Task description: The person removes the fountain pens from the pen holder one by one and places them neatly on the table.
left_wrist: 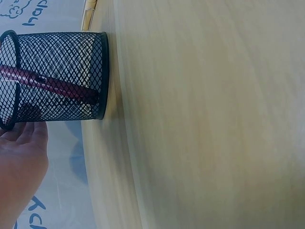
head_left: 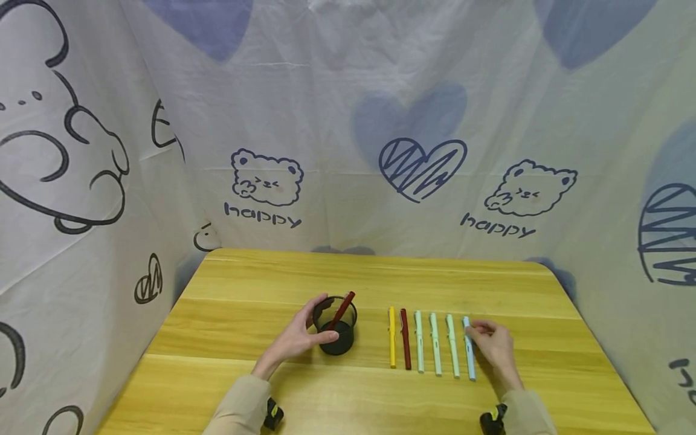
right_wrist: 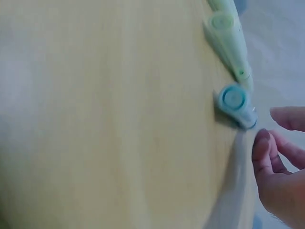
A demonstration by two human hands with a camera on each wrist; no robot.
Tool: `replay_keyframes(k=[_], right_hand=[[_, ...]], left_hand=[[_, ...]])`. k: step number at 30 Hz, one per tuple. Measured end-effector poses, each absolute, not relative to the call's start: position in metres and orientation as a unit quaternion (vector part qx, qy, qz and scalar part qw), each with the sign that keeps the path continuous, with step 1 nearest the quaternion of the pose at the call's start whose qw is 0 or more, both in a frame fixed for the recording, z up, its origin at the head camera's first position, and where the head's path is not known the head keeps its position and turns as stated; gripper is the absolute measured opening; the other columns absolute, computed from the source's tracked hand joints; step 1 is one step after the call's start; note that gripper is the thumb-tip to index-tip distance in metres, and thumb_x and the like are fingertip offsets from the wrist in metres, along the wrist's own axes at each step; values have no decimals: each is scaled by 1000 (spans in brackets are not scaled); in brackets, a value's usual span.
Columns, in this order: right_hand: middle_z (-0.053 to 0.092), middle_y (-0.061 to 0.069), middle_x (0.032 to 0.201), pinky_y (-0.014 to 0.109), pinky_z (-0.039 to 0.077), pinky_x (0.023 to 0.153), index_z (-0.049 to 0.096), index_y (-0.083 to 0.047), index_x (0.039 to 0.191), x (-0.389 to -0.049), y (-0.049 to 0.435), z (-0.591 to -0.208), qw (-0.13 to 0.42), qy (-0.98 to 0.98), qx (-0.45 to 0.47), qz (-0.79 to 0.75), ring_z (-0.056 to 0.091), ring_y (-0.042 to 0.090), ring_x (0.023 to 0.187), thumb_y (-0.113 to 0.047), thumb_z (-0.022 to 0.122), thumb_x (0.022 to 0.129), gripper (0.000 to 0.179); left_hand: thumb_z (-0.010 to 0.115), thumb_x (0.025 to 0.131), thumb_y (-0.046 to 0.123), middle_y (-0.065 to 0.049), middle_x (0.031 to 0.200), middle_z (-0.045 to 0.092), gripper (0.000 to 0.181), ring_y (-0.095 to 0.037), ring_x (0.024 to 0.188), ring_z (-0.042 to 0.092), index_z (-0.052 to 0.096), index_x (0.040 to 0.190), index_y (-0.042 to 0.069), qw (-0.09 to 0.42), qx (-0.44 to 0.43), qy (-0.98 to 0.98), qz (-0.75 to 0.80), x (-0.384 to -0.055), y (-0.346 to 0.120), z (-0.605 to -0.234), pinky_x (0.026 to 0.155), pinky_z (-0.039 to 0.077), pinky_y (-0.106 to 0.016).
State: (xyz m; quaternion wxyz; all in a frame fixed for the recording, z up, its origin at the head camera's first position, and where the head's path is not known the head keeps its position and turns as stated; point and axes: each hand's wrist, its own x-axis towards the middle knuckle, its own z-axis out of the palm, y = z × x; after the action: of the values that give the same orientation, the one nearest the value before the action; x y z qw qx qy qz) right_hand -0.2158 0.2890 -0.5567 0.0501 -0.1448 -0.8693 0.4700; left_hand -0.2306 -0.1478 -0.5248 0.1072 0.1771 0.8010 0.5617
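Observation:
A black mesh pen holder (head_left: 338, 341) stands upright at the table's middle, with a dark red pen (head_left: 344, 308) leaning inside it. Around its left side lies my left hand (head_left: 296, 335), thumb in front and fingers behind. Those fingers also show against the mesh in the left wrist view. The light blue pen (head_left: 470, 350) lies rightmost in a row on the table. By its far end is my right hand (head_left: 496, 345). In the right wrist view, its fingertips are bent beside the light blue pen (right_wrist: 236, 100), with a gap between thumb and fingers.
Left of the light blue pen, a yellow pen (head_left: 392, 338), another dark red pen (head_left: 406, 339) and several pale green pens (head_left: 435, 344) lie side by side. The wooden table (head_left: 228, 302) borders on printed white cloth (head_left: 337, 199) at the back and sides.

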Motion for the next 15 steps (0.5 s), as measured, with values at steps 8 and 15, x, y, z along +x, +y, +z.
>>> replay_keyframes(k=[8, 15], right_hand=[[67, 6, 91, 11, 49, 67, 69, 8, 117, -218, 247, -531, 125, -831, -89, 535, 55, -5, 74, -3, 67, 92, 27], [66, 21, 104, 15, 54, 75, 67, 6, 121, -220, 195, -514, 88, -783, 34, 614, 61, 0, 84, -4, 68, 94, 29]], left_hand=[[78, 89, 28, -12, 163, 35, 90, -42, 151, 29, 25, 160, 16, 105, 181, 800, 563, -231, -148, -526, 120, 26, -65], [78, 89, 29, -13, 164, 33, 91, -43, 152, 28, 25, 161, 15, 107, 181, 799, 564, -230, -148, -524, 120, 26, -66]])
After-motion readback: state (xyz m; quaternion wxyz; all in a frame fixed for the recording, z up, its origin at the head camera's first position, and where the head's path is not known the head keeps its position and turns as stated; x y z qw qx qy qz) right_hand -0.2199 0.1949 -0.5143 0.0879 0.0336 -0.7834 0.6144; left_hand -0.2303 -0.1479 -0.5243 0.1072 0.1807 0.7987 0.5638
